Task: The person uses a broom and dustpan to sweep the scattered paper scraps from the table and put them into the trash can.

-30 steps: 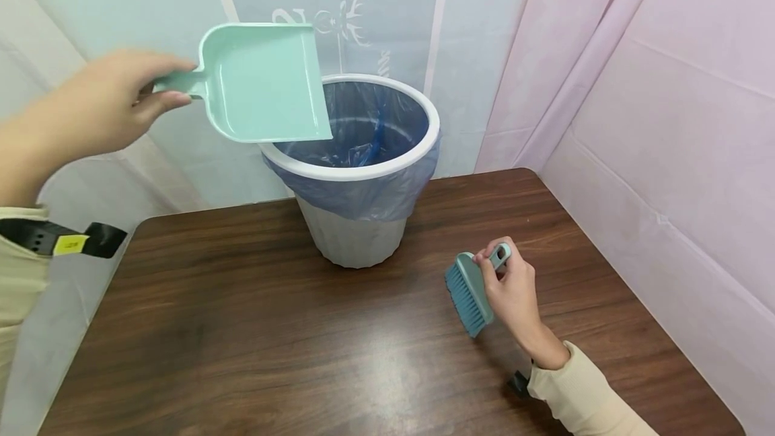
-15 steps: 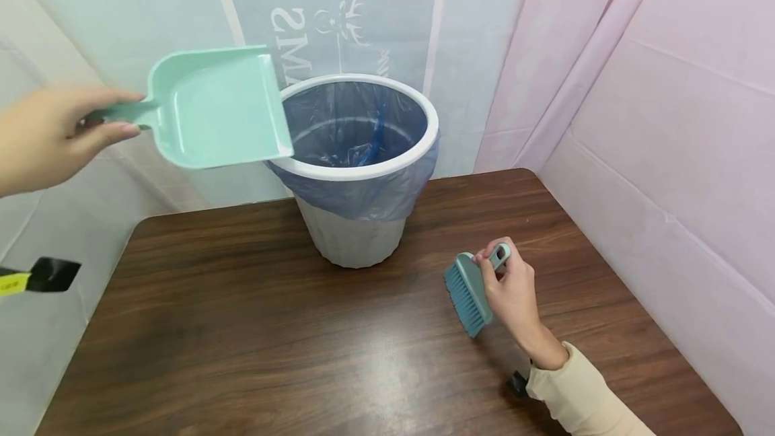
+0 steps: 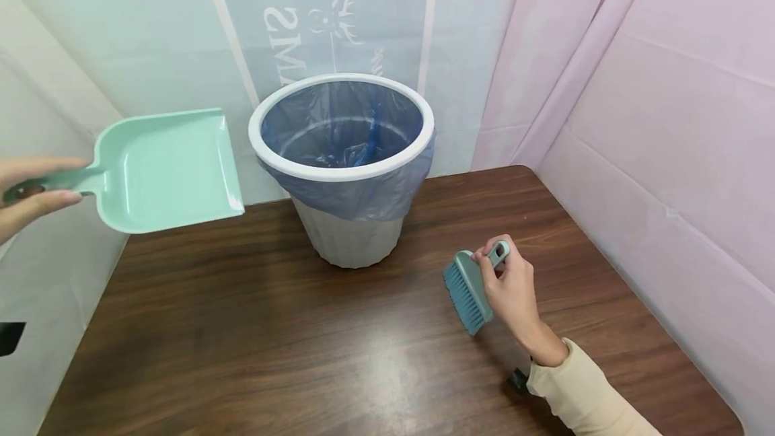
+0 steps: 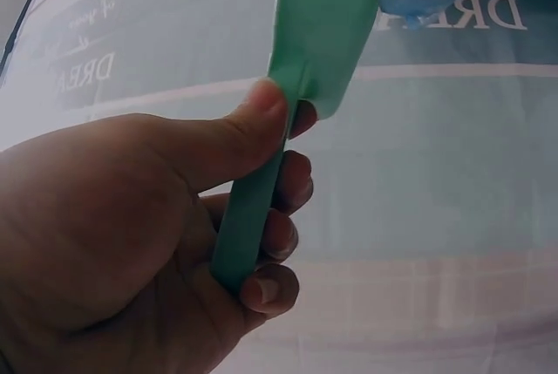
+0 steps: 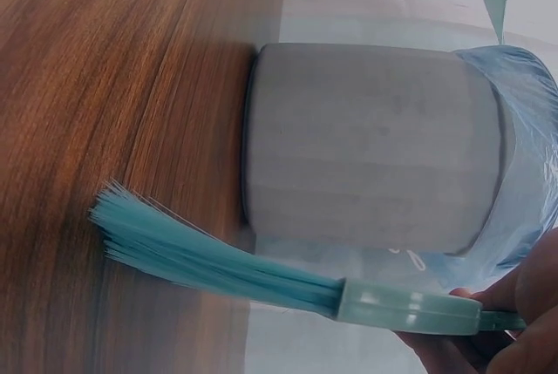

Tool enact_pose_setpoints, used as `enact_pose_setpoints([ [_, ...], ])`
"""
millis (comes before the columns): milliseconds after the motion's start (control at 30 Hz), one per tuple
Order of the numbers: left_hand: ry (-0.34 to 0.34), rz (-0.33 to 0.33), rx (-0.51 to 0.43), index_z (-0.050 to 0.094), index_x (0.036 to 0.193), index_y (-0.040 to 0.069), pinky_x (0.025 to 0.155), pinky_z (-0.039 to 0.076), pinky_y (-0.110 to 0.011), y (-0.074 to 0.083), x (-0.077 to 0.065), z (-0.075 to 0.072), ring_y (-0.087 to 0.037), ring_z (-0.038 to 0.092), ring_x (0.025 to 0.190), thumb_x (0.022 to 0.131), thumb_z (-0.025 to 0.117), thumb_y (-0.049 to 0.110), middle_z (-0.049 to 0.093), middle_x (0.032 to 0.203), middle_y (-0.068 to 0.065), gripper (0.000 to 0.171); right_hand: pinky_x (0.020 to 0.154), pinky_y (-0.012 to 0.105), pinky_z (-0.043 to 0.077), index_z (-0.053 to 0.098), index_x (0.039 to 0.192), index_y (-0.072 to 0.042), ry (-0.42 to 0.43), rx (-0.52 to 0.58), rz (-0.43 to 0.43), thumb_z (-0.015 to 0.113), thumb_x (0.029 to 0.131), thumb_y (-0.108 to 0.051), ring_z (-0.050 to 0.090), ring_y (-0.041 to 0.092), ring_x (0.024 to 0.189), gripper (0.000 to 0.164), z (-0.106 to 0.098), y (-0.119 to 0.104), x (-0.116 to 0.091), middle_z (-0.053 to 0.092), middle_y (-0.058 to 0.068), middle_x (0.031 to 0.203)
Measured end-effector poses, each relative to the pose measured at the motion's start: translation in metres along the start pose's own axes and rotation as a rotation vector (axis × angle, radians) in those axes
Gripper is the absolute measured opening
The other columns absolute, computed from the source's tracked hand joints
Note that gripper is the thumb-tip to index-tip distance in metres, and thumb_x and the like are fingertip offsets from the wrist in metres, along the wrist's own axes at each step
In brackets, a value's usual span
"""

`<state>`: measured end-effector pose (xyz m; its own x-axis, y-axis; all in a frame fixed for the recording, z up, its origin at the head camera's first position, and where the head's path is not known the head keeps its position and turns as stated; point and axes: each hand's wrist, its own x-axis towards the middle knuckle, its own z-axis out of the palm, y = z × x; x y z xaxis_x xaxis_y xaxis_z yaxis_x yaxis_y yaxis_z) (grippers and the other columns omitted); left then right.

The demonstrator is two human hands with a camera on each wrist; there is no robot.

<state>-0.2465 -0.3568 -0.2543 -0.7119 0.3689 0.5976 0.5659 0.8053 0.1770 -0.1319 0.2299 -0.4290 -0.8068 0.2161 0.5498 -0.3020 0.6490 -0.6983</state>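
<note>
At the left edge of the head view, my left hand (image 3: 33, 190) grips the handle of a mint-green dustpan (image 3: 169, 170). The pan is raised left of the bin, its wide lip facing right, and its inside shows bare. The left wrist view shows the thumb along the handle (image 4: 253, 208) and the fingers curled round it. On the right, my right hand (image 3: 511, 281) pinches a small teal hand brush (image 3: 469, 291) by its handle, bristles (image 5: 200, 252) down at the tabletop. A white trash bin (image 3: 351, 234) with a blue liner bag (image 3: 387, 197) stands between the hands.
The brown wooden table (image 3: 272, 355) has its back edge against a printed pale curtain (image 3: 181, 25). A pinkish sheet (image 3: 678, 120) hangs along the right side. The bin's white rim (image 3: 342, 173) rises well above the table.
My left hand has drawn the dustpan left and down, from over the bin's rim to beside it. My right hand and the brush have stayed in place.
</note>
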Motion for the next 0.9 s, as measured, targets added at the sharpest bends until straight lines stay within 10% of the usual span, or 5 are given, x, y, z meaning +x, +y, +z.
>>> enact_pose_setpoints([
  [267,-0.025,-0.108,0.0,0.062,0.119,0.001,0.048,0.032,-0.004,-0.023,-0.037,0.011,0.015,0.041,0.055,0.081,0.071,0.002,0.045,0.088,0.044,0.04,0.056,0.015,0.05,0.05,0.091,-0.008,0.007,0.0,0.002,0.058,0.09,0.001,0.067,0.015,0.08,0.012,-0.001,0.0,0.0,0.066,0.003,0.085],
  [400,-0.081,-0.117,0.008,0.061,0.115,-0.007,0.053,0.032,0.002,-0.009,-0.051,0.013,0.028,0.037,0.067,0.08,0.071,0.0,0.07,0.1,0.005,0.037,0.057,0.015,0.05,0.05,0.091,-0.008,0.005,0.003,0.005,0.058,0.09,0.001,0.068,0.019,0.08,0.012,0.0,0.001,0.0,0.066,0.004,0.085],
  [567,-0.124,-0.097,0.0,0.059,0.112,-0.013,0.053,0.032,0.004,0.008,-0.064,0.017,0.034,0.03,0.08,0.081,0.07,0.0,0.063,0.094,-0.033,0.036,0.056,0.015,0.05,0.05,0.091,-0.008,0.007,0.002,0.009,0.058,0.089,0.002,0.068,0.02,0.08,0.012,0.0,0.001,0.0,0.066,0.005,0.085],
  [700,-0.199,-0.089,-0.016,0.061,0.112,-0.01,0.057,0.033,0.005,0.012,-0.075,0.023,0.032,0.03,0.086,0.078,0.073,0.005,0.063,0.094,-0.033,0.04,0.056,0.015,0.05,0.05,0.091,-0.008,0.007,0.003,0.007,0.058,0.089,0.002,0.067,0.019,0.08,0.013,0.0,0.001,0.001,0.066,0.004,0.085],
  [900,-0.356,-0.075,-0.078,0.062,0.117,0.008,0.064,0.034,0.003,0.008,-0.09,0.032,0.024,0.04,0.09,0.079,0.073,0.007,0.05,0.102,0.036,0.04,0.056,0.015,0.05,0.05,0.09,-0.008,0.01,-0.005,0.013,0.059,0.089,0.002,0.067,0.016,0.08,0.013,-0.001,0.001,0.001,0.067,0.003,0.085],
])
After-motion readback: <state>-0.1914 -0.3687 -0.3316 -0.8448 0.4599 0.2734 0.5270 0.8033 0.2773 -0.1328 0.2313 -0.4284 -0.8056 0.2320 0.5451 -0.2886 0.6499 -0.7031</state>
